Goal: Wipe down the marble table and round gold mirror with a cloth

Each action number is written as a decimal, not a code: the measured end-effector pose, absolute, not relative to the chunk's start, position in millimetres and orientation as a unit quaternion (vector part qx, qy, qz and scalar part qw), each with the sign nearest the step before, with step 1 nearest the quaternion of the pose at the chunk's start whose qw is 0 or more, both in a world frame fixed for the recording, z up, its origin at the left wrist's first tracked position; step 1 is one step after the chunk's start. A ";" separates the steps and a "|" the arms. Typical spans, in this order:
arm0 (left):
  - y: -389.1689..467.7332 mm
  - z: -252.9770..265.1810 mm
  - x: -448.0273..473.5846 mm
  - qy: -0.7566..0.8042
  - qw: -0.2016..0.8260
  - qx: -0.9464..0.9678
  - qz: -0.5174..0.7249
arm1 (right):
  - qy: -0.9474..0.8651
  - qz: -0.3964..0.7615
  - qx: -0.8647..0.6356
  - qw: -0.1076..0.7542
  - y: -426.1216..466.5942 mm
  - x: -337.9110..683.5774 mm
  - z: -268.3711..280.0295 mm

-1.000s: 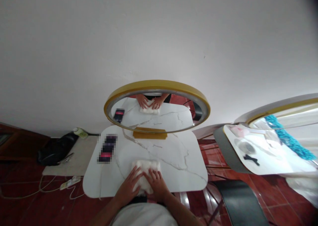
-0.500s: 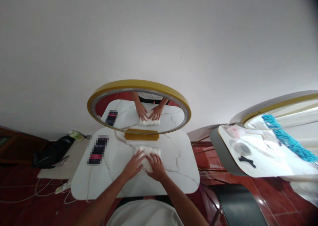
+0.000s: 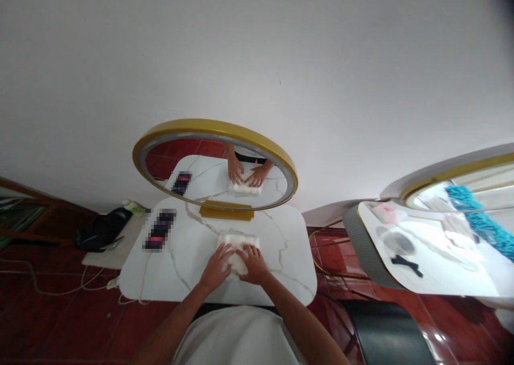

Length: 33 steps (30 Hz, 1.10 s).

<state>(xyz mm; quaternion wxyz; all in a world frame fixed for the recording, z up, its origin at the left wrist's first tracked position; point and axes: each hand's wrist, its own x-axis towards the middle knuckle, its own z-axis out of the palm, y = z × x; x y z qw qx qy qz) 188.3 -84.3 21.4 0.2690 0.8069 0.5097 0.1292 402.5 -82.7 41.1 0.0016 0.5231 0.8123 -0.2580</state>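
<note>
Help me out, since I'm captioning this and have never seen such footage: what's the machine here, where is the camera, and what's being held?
There is no machine: these are a person's own bare hands. One camera, worn on the head, looks forward and down, so every picture has that viewpoint. The left hand and right hand rest, fingers spread, on a white, cloth-like bundle lying on a marbled white table. The second pair of hands is only their reflection in the gold-framed mirror. On the table's left lies a dark item, blurred into blocks, so I can't identify it.
</note>
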 end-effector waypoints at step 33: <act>-62.9 50.4 269.5 0.519 0.282 0.805 0.049 | 0.780 -0.250 0.573 -0.029 -100.2 463.8 44.5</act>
